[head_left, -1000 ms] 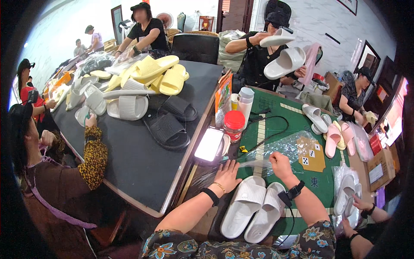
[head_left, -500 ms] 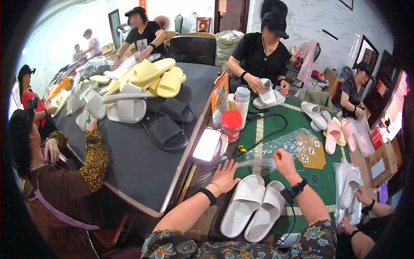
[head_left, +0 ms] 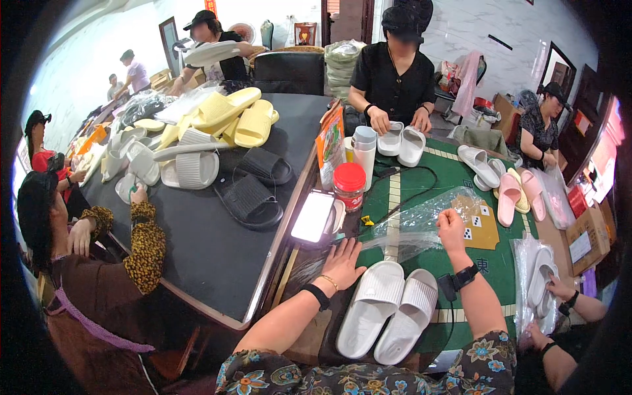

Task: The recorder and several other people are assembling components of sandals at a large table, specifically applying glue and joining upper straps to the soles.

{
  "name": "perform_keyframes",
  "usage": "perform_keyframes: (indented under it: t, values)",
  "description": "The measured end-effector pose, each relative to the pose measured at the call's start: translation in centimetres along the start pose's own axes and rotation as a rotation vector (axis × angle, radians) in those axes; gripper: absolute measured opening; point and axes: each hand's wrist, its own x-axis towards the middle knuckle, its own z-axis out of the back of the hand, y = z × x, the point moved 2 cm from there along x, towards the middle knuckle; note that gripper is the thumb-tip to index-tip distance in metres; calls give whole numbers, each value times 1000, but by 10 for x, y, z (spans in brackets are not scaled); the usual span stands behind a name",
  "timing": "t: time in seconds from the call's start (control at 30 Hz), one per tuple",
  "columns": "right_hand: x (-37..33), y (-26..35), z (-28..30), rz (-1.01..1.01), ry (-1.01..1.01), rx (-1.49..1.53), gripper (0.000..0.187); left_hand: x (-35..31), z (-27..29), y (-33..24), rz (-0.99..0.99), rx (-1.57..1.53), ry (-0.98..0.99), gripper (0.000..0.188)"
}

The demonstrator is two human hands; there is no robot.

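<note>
A pair of white slide slippers (head_left: 370,308) lies side by side just in front of me, toes pointing away. My left hand (head_left: 341,264) is pressed down with its fingers stretched out, resting on clear plastic bags at the table edge. To the right, my right hand (head_left: 451,232) is closed in a pinch on a clear plastic bag (head_left: 411,241), which stretches as a thin strip between both hands. More transparent film (head_left: 418,212) spreads over the green table behind it.
A lit phone (head_left: 313,217), a red-lidded jar (head_left: 349,185) and cups (head_left: 365,153) stand beyond my left hand. Black slippers (head_left: 250,201) and yellow ones (head_left: 253,124) lie on the dark table. Pink slippers (head_left: 509,197) sit right. Co-workers handle slippers around both tables.
My right hand has moved right and slightly away from me, drawing the plastic bag along. Across the table, a co-worker's slippers now stand side by side. At the far left, another lifts a pale slipper.
</note>
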Motion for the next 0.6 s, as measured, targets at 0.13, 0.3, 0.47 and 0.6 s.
perform_keyframes:
  t: [0.13,0.3,0.47,0.6]
  values:
    - [6,-13,10,-248,-32,314,12,-1,1,1,10,38,67,72]
    - [7,-27,20,-249,-13,268,14,-1,1,-1,15,26,63,72]
    - [-6,-4,-8,-89,212,-66,15,-2,-2,-1,16,44,32,71]
    - [6,23,-36,266,430,-321,19,1,-1,0,23,18,43,72]
